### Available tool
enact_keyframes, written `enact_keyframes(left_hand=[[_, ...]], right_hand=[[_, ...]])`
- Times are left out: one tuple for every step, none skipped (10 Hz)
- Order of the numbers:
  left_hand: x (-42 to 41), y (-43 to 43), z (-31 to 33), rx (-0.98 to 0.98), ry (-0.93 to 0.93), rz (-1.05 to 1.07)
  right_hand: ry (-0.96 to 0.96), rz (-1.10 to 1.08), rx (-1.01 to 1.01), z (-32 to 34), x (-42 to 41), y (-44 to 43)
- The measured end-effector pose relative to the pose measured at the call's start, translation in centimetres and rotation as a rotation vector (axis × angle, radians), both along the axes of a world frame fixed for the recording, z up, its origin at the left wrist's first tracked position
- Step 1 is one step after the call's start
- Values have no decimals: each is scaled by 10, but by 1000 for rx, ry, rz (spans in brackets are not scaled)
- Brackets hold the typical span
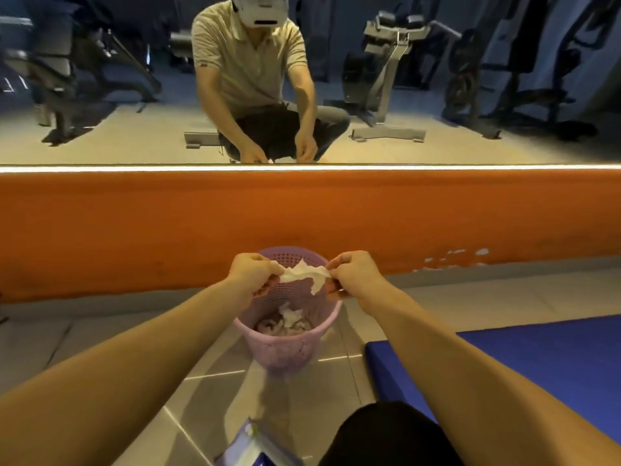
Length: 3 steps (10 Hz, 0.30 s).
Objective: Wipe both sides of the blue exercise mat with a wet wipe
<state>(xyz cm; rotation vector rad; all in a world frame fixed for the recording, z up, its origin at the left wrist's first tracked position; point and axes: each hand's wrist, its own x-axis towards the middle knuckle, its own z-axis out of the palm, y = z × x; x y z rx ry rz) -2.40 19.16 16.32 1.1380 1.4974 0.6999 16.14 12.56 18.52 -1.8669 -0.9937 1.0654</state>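
A white wet wipe is stretched between my two hands above a pink basket. My left hand pinches its left end and my right hand pinches its right end. A crumpled flap of the wipe hangs down in the middle. The blue exercise mat lies flat on the tiled floor at the lower right, apart from both hands.
The pink perforated waste basket stands on the floor under my hands with crumpled wipes inside. A wet-wipe pack lies near the bottom edge beside my knee. An orange wall base and a mirror reflecting gym machines face me.
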Motion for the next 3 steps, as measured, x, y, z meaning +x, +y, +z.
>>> enact_keyframes(left_hand=[[6, 11, -14, -38, -45, 108], [7, 25, -30, -63, -4, 119], [3, 30, -43, -100, 61, 56]], right_hand=[[6, 90, -93, -13, 0, 16], [37, 173, -232, -21, 0, 25], [66, 228, -309, -25, 2, 26]])
